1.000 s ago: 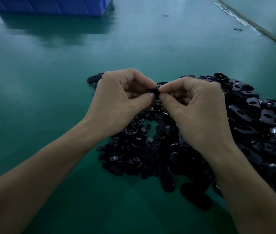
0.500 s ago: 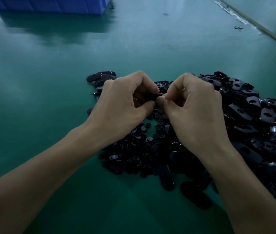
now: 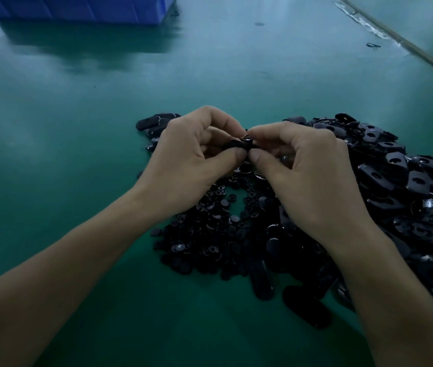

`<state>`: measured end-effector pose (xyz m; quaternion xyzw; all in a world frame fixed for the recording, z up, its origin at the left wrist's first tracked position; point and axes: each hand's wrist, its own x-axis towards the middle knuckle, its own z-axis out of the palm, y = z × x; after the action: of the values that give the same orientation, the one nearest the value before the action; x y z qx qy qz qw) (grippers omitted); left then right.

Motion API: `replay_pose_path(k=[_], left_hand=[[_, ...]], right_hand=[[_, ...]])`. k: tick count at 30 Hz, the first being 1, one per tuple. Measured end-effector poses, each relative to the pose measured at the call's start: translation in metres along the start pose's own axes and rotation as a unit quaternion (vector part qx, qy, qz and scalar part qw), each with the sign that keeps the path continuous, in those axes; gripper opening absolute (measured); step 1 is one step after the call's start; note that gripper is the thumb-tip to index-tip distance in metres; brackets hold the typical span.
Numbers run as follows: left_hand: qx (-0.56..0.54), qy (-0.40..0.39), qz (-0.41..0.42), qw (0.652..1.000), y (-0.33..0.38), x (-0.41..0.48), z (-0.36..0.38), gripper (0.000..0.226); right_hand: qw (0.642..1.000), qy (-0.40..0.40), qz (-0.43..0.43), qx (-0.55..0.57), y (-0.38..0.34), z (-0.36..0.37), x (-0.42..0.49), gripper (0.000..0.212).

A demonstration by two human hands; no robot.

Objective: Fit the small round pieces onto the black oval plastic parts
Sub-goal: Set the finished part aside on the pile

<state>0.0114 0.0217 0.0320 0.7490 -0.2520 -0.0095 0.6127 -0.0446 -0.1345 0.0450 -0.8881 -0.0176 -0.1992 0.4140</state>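
The oval part is pinched in the left grip, the round piece in the right grip; it is best pressed in squarely.

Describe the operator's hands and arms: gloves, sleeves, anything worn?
No gloves on the left hand or the right hand. No rings, watch or wristbands show. The left forearm and right forearm are uncovered to the frame edge, so no sleeves are in view. No markings can be made out in the dim light.
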Motion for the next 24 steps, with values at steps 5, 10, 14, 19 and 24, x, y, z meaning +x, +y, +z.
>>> replay_pose_path(k=[5,10,14,19,24], left_hand=[[-0.072,-0.029,-0.03,0.997,-0.0006,0.0015,-0.0046,0.021],[-0.088,-0.029,-0.047,0.995,0.0009,0.0018,-0.0054,0.019],[-0.089,-0.032,-0.058,0.994,0.0025,0.0018,-0.0051,0.019],[-0.074,-0.035,-0.047,0.996,0.0045,0.0023,-0.0081,0.02],[-0.026,-0.026,-0.032,0.999,0.0032,0.0026,-0.0079,0.021]], right_hand=[[0.995,-0.039,0.023,0.093,0.0056,-0.0044,0.0019,0.02],[0.993,-0.045,0.022,0.109,0.0064,-0.0064,0.0018,0.022],[0.992,-0.04,0.035,0.11,0.0077,-0.0051,0.0015,0.02],[0.992,-0.045,0.038,0.112,0.008,-0.0035,0.0018,0.008],[0.993,-0.054,0.031,0.102,0.0082,-0.0042,0.0027,0.012]])
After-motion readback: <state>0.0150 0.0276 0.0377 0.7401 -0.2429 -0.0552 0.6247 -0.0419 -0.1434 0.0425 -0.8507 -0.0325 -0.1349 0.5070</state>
